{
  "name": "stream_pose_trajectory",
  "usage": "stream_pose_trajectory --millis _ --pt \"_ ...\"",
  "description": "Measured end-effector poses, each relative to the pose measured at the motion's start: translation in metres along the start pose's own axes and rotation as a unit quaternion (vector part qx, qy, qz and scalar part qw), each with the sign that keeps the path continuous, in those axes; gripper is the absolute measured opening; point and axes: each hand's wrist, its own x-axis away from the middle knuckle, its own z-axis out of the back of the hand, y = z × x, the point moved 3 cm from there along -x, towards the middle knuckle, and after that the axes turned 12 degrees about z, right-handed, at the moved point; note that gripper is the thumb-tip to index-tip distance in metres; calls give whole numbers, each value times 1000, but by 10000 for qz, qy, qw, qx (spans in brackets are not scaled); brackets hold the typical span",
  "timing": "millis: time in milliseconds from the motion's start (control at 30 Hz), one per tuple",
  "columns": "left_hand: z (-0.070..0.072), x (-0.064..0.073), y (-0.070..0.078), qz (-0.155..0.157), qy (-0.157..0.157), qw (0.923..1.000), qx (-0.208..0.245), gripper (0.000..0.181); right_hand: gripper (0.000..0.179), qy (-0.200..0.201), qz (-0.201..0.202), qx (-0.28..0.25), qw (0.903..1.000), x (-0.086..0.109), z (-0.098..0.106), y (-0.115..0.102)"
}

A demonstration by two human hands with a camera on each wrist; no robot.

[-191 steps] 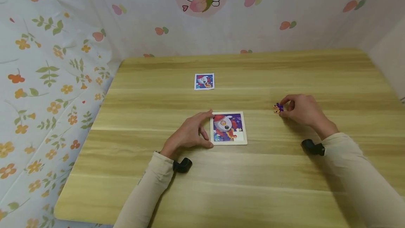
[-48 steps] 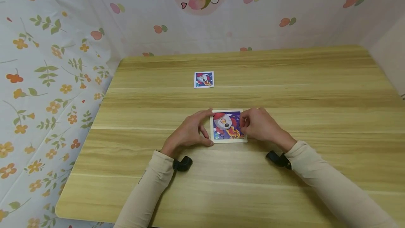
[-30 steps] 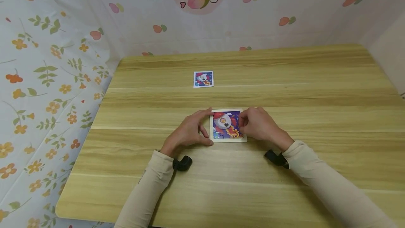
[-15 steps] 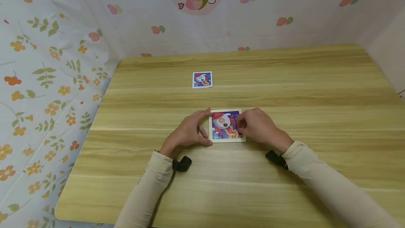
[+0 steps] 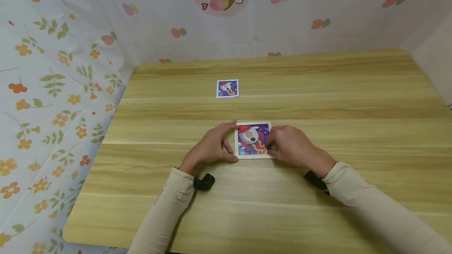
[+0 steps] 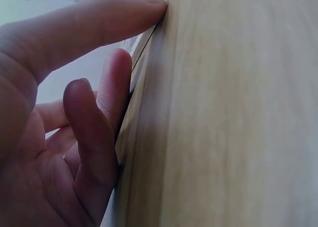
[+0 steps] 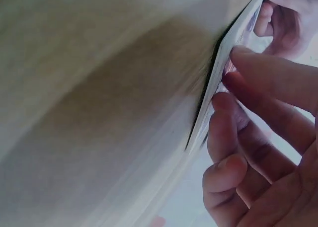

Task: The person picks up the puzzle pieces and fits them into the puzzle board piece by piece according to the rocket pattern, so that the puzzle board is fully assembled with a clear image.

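Observation:
A tray jigsaw puzzle (image 5: 248, 148) with a pale frame lies on the table, its picture a white and red rocket trailing orange flames. My left hand (image 5: 210, 144) holds it by the left edge, index finger at the upper corner and thumb at the lower one; in the left wrist view, the thumb (image 6: 99, 26) reaches the frame's edge. Over the right edge, my right hand (image 5: 293, 144) has its fingers bent and fingertips on the lower-right puzzle piece (image 5: 263, 150). This piece is partly hidden by the fingers. In the right wrist view, the fingertips (image 7: 238, 55) touch the rim and picture.
Farther back on the wood-grain table (image 5: 335, 89) lies a small picture card (image 5: 227, 88) with the same rocket. A patterned curtain (image 5: 141, 19) hangs behind the table's far edge and along its left side. Black wrist cameras (image 5: 204, 182) jut below the sleeves.
The right hand has brought the puzzle piece from the right side to the frame's lower-right gap, now filled. Lately its fingers have shifted slightly at the right edge. The left hand stays put.

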Motion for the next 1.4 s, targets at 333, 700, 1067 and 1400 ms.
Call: stream_pose_trajectory --millis 333,700,1067,1400 --pt "1 -2 -1 5 -15 10000 73 93 5 -102 19 -227 9997 -7 -1 8" --pt "2 -7 -2 -72 -15 10000 10 100 7 6 -96 -250 9996 -6 -3 11" --pt "9 -21 12 172 -21 9973 -716 105 11 82 -333 -186 9992 -3 1 23" --pt "20 -48 28 217 141 9858 -1657 107 80 -524 -1244 -162 9907 -3 8 44"
